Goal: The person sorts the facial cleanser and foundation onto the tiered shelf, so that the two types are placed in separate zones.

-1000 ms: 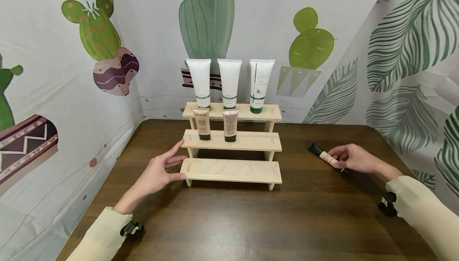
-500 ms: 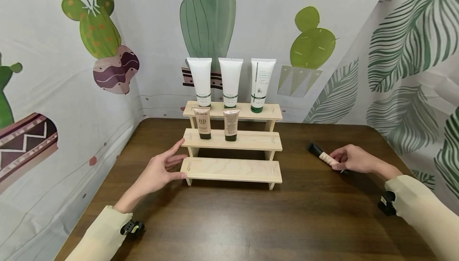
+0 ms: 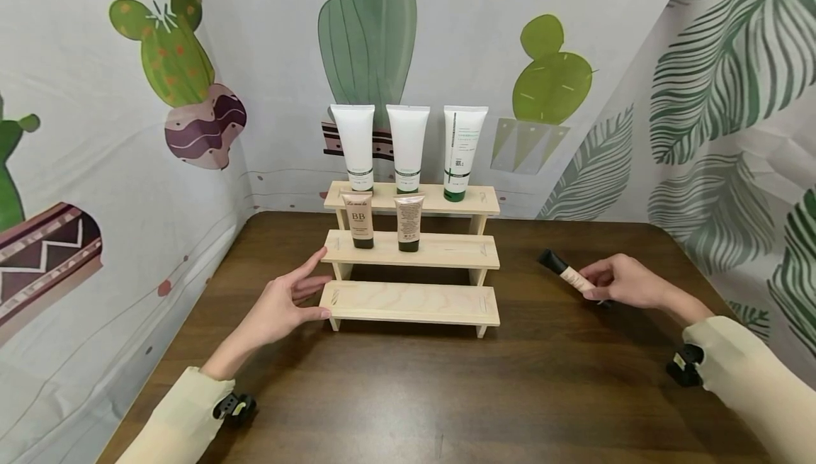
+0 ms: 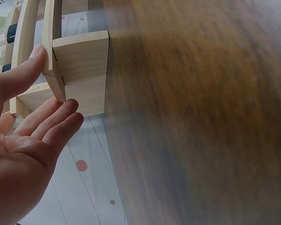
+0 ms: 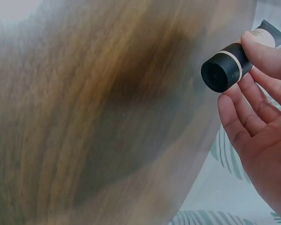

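My right hand [image 3: 627, 281] pinches a small beige cosmetic tube with a black cap [image 3: 576, 278] between thumb and fingers, to the right of the stand. The tube is tilted, its cap end towards the stand; the right wrist view shows the black cap [image 5: 218, 75] close up. My left hand [image 3: 280, 308] touches the left ends of a three-tier wooden stand [image 3: 408, 300], fingers fairly straight and thumb at the lowest tier. On the middle tier two small beige tubes stand on their caps, a BB tube [image 3: 359, 219] and one with its printed back [image 3: 409, 222] showing.
Three white tubes with green caps stand on the top tier: a left one [image 3: 354, 145], a middle one [image 3: 408, 145] and a right one [image 3: 464, 152]. The dark wooden table [image 3: 408, 393] carries the stand. A cactus-print cloth [image 3: 280, 60] hangs behind it.
My right hand has shifted slightly left with the black-capped tube, whose cap end now sits a little further left and higher. The left hand and the stand look unmoved.
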Motion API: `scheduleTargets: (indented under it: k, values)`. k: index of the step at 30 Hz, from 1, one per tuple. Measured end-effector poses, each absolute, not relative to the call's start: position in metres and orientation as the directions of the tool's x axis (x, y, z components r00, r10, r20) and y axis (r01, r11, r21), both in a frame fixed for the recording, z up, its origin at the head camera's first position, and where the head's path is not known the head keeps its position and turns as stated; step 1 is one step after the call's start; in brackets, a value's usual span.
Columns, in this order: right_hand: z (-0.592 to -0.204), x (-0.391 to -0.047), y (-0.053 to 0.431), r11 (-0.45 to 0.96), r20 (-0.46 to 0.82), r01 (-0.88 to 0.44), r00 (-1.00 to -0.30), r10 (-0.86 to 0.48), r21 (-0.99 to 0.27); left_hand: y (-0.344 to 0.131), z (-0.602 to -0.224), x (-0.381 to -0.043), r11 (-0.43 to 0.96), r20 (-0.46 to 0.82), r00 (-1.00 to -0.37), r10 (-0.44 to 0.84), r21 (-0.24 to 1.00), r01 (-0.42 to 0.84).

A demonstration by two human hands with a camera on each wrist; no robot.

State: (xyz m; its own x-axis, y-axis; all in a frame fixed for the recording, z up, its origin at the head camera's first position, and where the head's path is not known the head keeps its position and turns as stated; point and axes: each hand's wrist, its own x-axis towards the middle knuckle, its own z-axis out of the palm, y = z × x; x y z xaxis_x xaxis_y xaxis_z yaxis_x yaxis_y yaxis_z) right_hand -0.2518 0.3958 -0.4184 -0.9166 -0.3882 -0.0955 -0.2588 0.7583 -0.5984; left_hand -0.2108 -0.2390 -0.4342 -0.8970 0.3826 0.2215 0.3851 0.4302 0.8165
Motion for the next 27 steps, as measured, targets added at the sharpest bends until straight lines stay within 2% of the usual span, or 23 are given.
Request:
scheduleTargets:
  k: [27]
  values:
    - [-0.408, -0.235, 0.364, 0.623, -0.025, -0.192, -0.946, -0.323, -0.759, -0.240, -0.436, -0.213, 0.422, 0.211, -0.901, 0.378, 0.828, 0.370]
